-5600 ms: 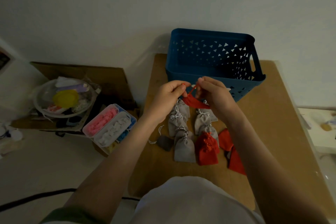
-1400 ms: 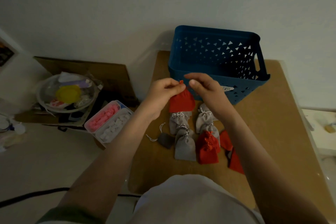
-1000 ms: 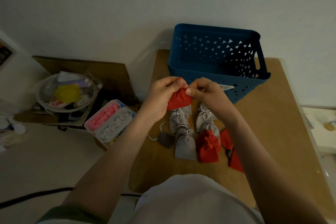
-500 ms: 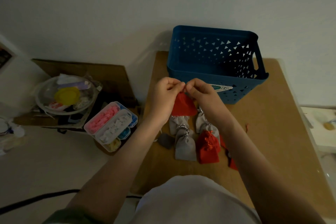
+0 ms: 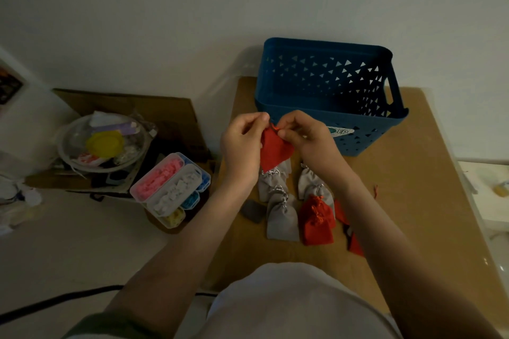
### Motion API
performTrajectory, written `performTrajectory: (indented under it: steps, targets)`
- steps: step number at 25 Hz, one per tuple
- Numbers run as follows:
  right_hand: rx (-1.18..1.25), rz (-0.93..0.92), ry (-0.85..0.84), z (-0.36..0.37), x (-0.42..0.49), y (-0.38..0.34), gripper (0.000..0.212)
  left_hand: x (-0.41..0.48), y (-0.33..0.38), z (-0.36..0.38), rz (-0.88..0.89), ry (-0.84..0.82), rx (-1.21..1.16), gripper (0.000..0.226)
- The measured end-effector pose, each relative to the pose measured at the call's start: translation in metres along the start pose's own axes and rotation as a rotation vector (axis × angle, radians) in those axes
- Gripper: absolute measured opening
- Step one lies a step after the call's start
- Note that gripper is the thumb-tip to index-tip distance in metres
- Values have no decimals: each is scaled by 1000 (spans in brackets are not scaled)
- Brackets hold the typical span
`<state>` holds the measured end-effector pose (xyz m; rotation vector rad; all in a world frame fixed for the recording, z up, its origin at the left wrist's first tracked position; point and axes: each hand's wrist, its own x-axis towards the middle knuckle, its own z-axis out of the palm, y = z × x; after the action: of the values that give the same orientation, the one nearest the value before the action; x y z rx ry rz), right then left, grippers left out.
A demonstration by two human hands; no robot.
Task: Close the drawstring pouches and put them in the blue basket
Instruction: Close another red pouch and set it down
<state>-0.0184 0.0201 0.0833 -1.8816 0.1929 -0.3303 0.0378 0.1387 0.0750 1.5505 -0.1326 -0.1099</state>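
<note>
At frame centre, the left hand (image 5: 242,143) and right hand (image 5: 307,136) pinch the gathered neck of a soft red fabric drawstring pouch (image 5: 274,150) before a perforated blue plastic basket (image 5: 327,96).

Plain red pouch (image 5: 275,150) you've got up there, solid colour. The basket (image 5: 371,129) behind it is deep blue, peppered with small triangle cut-outs (white sticker (image 5: 340,131) on the front). On your tan table (image 5: 413,173): grey pouches (image 5: 282,219) with silvery cords, more red pouches (image 5: 316,221). Pink, white, blue and yellow in the organiser box (image 5: 170,187).
</note>
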Motion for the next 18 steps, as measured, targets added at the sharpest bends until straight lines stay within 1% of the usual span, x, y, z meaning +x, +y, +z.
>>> performTrajectory:
  steps: [2, 5, 7, 10, 14, 16, 18]
  targets:
    - [49, 21, -8, -1, -1, -5, 15, -3, 5, -1, 67, 64, -72, 6]
    - [135, 35, 5, 2, -4, -9, 13, -6, 5, 1, 111, -24, -1, 3]
    - [201, 69, 40, 6, -5, -10, 13, -7, 3, 3, 80, -69, 42, 4]
    - [286, 128, 113, 13, -6, -9, 12, -7, 2, 7, 13, -87, 108, 12]
    - [214, 140, 162, 20, -6, -10, 16, -11, 3, 11, -92, -96, 100, 21]
    - [181, 150, 194, 20, -5, -8, 16, -12, 4, 8, -97, -153, 87, 23]
    - [144, 147, 217, 18, -5, -5, 18, -13, 4, 5, -58, -227, 122, 17]
